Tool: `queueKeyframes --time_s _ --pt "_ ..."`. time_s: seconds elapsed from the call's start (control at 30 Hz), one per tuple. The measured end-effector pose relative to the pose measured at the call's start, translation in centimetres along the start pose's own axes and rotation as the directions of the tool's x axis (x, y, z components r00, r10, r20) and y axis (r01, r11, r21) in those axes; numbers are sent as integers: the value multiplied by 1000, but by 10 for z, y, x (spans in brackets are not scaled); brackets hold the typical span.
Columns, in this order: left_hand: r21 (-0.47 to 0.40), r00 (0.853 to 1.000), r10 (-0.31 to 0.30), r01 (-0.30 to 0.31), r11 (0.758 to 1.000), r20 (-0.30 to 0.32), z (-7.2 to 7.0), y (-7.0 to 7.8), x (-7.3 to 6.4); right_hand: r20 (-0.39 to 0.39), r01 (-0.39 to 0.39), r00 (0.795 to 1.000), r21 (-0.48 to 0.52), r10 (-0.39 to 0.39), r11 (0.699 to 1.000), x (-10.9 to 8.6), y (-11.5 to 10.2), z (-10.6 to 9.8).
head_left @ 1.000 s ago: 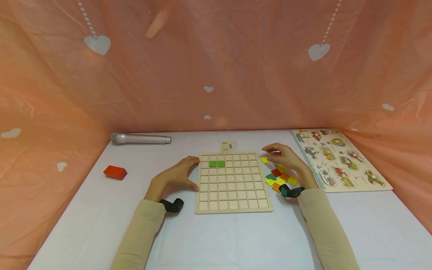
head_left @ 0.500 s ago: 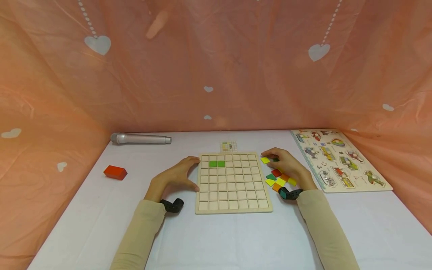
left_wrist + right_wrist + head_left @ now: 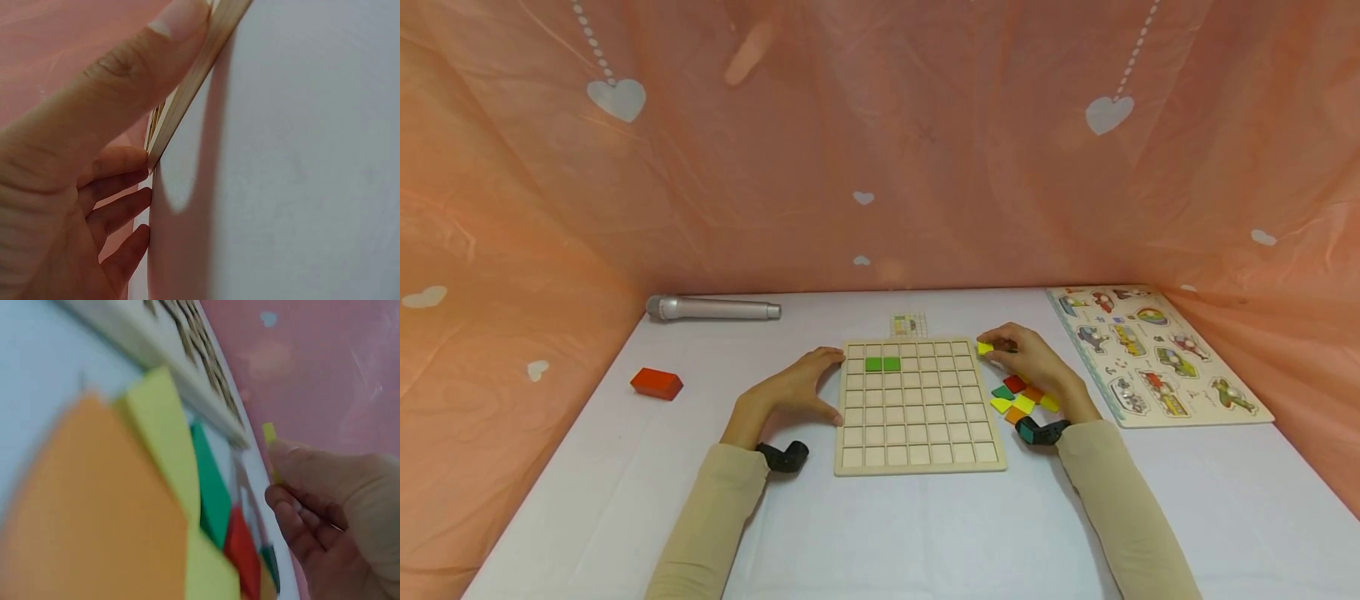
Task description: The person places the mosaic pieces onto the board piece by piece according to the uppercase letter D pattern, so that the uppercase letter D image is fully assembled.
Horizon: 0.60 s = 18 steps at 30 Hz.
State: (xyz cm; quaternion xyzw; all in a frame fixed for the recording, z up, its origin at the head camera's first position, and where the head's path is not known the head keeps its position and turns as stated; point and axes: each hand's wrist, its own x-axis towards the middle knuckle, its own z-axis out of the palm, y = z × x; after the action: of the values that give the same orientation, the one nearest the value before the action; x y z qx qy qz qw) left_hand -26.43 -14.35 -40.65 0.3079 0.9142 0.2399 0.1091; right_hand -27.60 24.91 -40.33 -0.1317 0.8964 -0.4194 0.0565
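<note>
A wooden grid board [image 3: 917,471] lies flat on the table, with two green square tiles [image 3: 882,364] side by side in its second row. My left hand [image 3: 793,385] touches the board's left edge, thumb and fingers spread apart; in the left wrist view the thumb [image 3: 134,65] rests on that wooden edge. Off the board's upper right corner, my right hand [image 3: 1026,357] pinches a yellow tile [image 3: 985,348] between thumb and fingers. The right wrist view shows this yellow tile [image 3: 269,432] edge-on, raised. Below the right hand lie several loose tiles [image 3: 1022,404] in yellow, orange, red and green.
A small printed pattern card [image 3: 908,324] lies behind the board. A silver microphone [image 3: 715,309] is at the back left, above a red block [image 3: 657,383]. On the right lies a wooden picture puzzle [image 3: 1157,358]. Pink-orange cloth [image 3: 925,167] surrounds the table.
The right hand has lowered onto the yellow tile near the board, gripped it and lifted it slightly up and leftward. The left hand has stayed on the board's edge.
</note>
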Motion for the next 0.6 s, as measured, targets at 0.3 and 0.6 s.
queueKeyframes --time_s 0.3,0.6 --pt "-5 1000 -1 1 1000 -1 -2 3 -2 -21 223 974 -126 -228 967 16 -30 27" --pt "-8 1000 2 -2 1000 -5 -2 3 -3 69 331 943 -97 -325 939 32 -54 60"
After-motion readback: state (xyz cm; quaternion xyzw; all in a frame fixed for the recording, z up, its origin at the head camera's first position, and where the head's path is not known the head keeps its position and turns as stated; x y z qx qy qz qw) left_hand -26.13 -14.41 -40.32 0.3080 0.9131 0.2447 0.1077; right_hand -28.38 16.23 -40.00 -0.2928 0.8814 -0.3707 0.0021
